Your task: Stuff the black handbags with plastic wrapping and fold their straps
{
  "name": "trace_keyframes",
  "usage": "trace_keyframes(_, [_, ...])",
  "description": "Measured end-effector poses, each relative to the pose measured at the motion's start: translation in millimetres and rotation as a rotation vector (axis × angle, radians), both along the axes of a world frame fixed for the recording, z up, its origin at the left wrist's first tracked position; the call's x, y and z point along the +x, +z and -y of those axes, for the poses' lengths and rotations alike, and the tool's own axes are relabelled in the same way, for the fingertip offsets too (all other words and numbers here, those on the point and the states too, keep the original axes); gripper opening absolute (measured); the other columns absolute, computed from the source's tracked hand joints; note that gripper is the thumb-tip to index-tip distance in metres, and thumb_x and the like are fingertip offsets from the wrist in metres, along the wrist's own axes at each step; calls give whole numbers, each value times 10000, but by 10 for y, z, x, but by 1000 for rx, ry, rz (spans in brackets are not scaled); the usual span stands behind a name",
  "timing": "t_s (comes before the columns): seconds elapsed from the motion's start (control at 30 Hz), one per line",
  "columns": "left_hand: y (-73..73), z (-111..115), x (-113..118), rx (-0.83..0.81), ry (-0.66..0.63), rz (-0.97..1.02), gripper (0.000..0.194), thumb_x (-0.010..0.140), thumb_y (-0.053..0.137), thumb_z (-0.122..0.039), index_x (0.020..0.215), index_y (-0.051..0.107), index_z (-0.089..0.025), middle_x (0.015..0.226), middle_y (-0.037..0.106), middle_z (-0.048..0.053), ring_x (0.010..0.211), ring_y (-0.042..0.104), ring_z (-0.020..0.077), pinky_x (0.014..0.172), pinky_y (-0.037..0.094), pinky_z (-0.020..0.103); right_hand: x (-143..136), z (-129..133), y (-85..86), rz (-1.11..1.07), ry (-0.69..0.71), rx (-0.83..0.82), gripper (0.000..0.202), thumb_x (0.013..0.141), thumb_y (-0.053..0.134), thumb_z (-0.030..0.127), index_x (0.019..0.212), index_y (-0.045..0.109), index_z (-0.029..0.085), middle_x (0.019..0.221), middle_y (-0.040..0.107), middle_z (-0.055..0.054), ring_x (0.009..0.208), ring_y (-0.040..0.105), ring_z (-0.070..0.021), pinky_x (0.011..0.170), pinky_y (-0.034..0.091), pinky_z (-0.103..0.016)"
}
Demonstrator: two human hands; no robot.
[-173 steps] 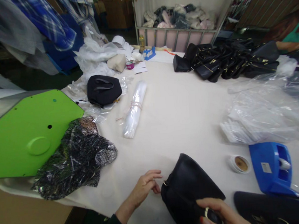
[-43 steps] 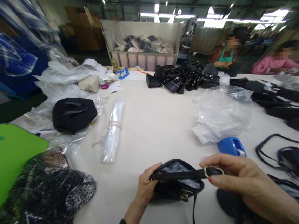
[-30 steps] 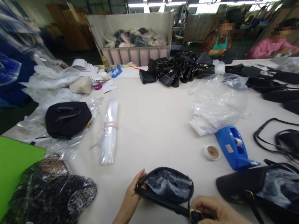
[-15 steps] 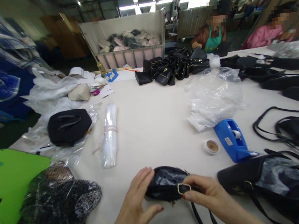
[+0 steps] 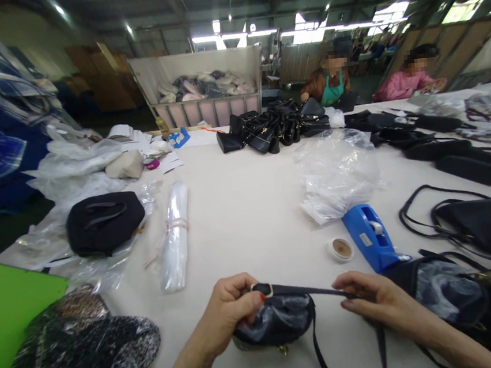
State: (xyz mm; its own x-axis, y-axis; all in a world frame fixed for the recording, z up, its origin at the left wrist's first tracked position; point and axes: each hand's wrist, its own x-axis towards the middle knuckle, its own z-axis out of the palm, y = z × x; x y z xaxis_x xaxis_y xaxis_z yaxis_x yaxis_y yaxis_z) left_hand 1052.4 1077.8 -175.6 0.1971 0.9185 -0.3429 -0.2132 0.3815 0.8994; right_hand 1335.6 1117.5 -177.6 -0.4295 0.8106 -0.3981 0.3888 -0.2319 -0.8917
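Half a second ago the buckle sat under the right hand; now it is at the left side. The left hand (image 5: 231,307) is closed on the gold buckle (image 5: 261,289) and presses the small black bag (image 5: 276,323), which lies on the bench (image 5: 252,206). The strap (image 5: 308,289) is pulled straight to the right hand (image 5: 372,299), which pinches it. So the strap seems to have slid through the buckle.

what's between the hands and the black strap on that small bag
Nothing visible: the left hand pinches the black strap at its gold buckle, the right hand pinches its other end, above the small bag.
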Motion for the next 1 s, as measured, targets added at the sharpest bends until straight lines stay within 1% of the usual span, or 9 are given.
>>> trace_keyframes(0.1, [0, -40, -89, 39, 153, 150, 373, 641, 751, -463, 666, 569, -139, 451, 458, -33, 383, 340, 39, 381, 197, 160, 240, -28, 118, 68, -219, -1, 368, 636, 711, 469, 876, 660, 194, 783, 655, -29, 695, 584, -165, 606, 473, -245])
trace_keyframes(0.17, [11, -87, -96, 53, 190, 269, 378, 577, 814, -410, 696, 572, -146, 481, 452, -45, 394, 328, 26, 392, 193, 153, 261, -57, 281, 118, -267, 65, 401, 603, 717, 507, 874, 687, 214, 738, 663, -29, 658, 585, -176, 585, 482, -255])
trace_keyframes(0.3, [-31, -173, -82, 90, 274, 390, 485, 532, 851, -331, 930, 623, -169, 541, 411, -78, 360, 228, -15, 372, 130, 154, -64, -76, 441, 160, -66, 242, 346, 708, 612, 530, 862, 713, 237, 730, 667, -30, 687, 583, -183, 637, 478, -262])
trace_keyframes(0.4, [-125, -195, -108, 107, 352, 455, 507, 577, 821, -352, 1018, 632, -188, 709, 532, -18, 370, 221, -36, 372, 95, 155, -494, -10, 258, 127, 148, 287, 341, 795, 511, 516, 823, 683, 223, 748, 652, -17, 727, 571, -162, 670, 447, -237])
trace_keyframes(0.5, [-215, -182, -133, 110, 345, 493, 513, 523, 843, -314, 985, 655, -194, 851, 577, 32, 412, 267, -29, 393, 120, 163, -928, 101, -7, 74, 159, 235, 407, 840, 408, 536, 836, 627, 194, 641, 577, 7, 615, 506, -124, 577, 395, -223])
trace_keyframes(0.67, [-273, -162, -139, 61, 325, 344, 485, 509, 827, -300, 921, 670, -99, 538, 456, -26, 449, 347, 37, 451, 195, 187, -1401, 162, -124, 29, 233, 281, 428, 852, 361, 539, 847, 610, 191, 733, 611, -5, 684, 523, -133, 640, 394, -233])
trace_keyframes(0.73, [-272, -164, -166, 48, 369, 323, 476, 499, 833, -322, 875, 673, -79, 508, 437, -29, 454, 349, 44, 450, 201, 187, -1447, 135, -112, 72, 283, 309, 403, 865, 354, 508, 829, 606, 196, 760, 623, -5, 711, 535, -134, 663, 389, -232])
trace_keyframes(0.87, [-260, -174, -269, 127, 552, 405, 516, 550, 827, -392, 952, 649, -122, 790, 606, 65, 492, 338, 36, 407, 209, 163, -1316, 103, -233, 209, 362, 334, 381, 851, 376, 513, 772, 607, 220, 732, 619, 0, 702, 549, -150, 635, 391, -241])
trace_keyframes(1.0, [-243, -191, -325, 163, 631, 535, 561, 626, 771, -485, 1061, 590, -181, 1019, 619, 102, 798, 539, 144, 607, 472, 224, -1104, 137, -420, 254, 336, 292, 382, 815, 407, 556, 789, 639, 254, 718, 633, -5, 699, 581, -179, 638, 433, -257])
